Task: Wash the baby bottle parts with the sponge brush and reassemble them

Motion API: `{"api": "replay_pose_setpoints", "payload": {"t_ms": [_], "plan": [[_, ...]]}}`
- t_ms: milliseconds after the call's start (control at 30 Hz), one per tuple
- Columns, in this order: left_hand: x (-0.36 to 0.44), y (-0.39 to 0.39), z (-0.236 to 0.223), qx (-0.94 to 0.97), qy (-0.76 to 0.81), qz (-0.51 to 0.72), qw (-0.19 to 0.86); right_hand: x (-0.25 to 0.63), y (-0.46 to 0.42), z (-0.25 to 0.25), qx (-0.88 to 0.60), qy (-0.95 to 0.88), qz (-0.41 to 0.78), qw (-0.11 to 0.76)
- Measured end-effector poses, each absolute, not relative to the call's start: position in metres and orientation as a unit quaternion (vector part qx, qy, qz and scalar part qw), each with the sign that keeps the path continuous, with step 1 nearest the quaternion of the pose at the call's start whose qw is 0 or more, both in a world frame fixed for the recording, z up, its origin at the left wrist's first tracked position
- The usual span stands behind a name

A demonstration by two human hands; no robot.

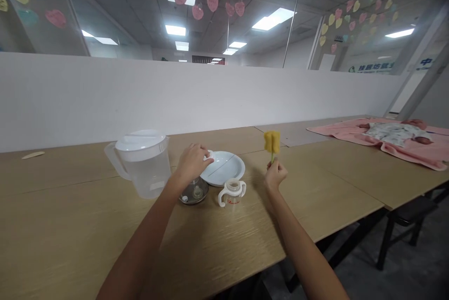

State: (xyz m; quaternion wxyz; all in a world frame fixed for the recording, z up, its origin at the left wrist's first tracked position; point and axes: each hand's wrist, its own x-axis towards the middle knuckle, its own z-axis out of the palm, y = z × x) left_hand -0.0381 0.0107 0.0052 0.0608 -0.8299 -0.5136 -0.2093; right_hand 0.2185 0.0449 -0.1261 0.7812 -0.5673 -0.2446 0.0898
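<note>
- Head view: the white plate (228, 162) lies on the wooden table (196, 253), and the other places are told from it.
- Right of the plate, the right hand (275, 175) is raised, its fingers wrapped about the thin green handle (272, 157) of a yellow sponge (272, 141), which points upward.
- At the plate's left edge, the left hand (192, 162) has thumb and fingers pinched on a small white piece (210, 154), mostly covered by them.
- Below that hand, just left of the plate, sits a see-through bowl (190, 201) with small things inside, too unclear to name.
- Just in front of the plate stands a clear cup (232, 192) with two white handles, upright and open at the top.
- Farther left of the plate stands a lidded pitcher (149, 169).
- Well right of the plate, a doll (389, 133) lies on a pink blanket (400, 150).
</note>
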Motion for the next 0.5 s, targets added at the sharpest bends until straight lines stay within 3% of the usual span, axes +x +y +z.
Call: {"api": "replay_pose_setpoints", "payload": {"t_ms": [233,500], "plan": [[-0.056,0.009,0.012,-0.800,-0.600,-0.002,-0.015,0.240,0.055,-0.131,-0.568,-0.163,0.113,0.798],[-0.055,0.015,-0.001,-0.802,-0.593,0.060,-0.049,0.238,0.056,-0.133,-0.563,-0.150,0.133,0.802]]}}
